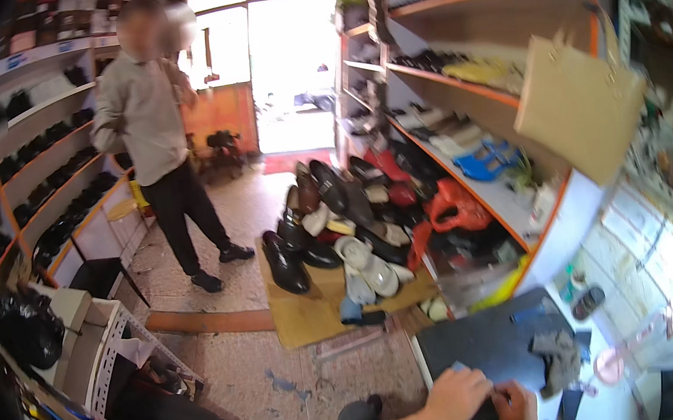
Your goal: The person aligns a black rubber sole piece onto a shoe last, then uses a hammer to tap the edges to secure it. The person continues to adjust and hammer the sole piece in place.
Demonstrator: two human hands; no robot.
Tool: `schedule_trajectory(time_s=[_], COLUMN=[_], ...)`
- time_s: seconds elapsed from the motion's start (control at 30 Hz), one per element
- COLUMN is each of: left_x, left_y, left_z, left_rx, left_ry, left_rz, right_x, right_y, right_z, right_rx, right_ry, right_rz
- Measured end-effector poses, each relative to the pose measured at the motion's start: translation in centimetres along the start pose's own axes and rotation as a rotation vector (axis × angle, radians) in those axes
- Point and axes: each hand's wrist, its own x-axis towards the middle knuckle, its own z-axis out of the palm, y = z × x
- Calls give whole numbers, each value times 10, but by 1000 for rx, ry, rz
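Over the near edge of a dark work mat (pixel 469 341), both of my hands are close together at the lower right. My left hand (pixel 456 398), on a bare forearm with a silver band at the wrist, has its fingers curled inward. My right hand (pixel 516 409) is pinched closed right beside it. Something dark shows between and below them, too small and covered to name. A crumpled grey piece of material (pixel 557 359) lies on the mat to the right of my hands. Past it, a small blue piece (pixel 529 315) rests near the far edge.
A heap of shoes (pixel 327 203) covers a cardboard sheet (pixel 301 329) on the floor ahead. A person (pixel 149 107) stands at the left by shoe shelves (pixel 56 209). A beige handbag (pixel 578 106) hangs at right. A bright doorway (pixel 293 71) opens at the back.
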Motion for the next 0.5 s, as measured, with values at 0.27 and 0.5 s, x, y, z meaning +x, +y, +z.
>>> schedule_trajectory(time_s=[0.27, 0.5], left_x=[5, 7], left_y=[-13, -9], left_z=[25, 26], left_rx=[-161, -183], left_ry=[26, -17], left_rz=[-160, -186], right_x=[11, 13], right_y=[31, 33], right_z=[0, 6], right_rx=[308, 169], right_ry=[-66, -33], right_rz=[22, 13])
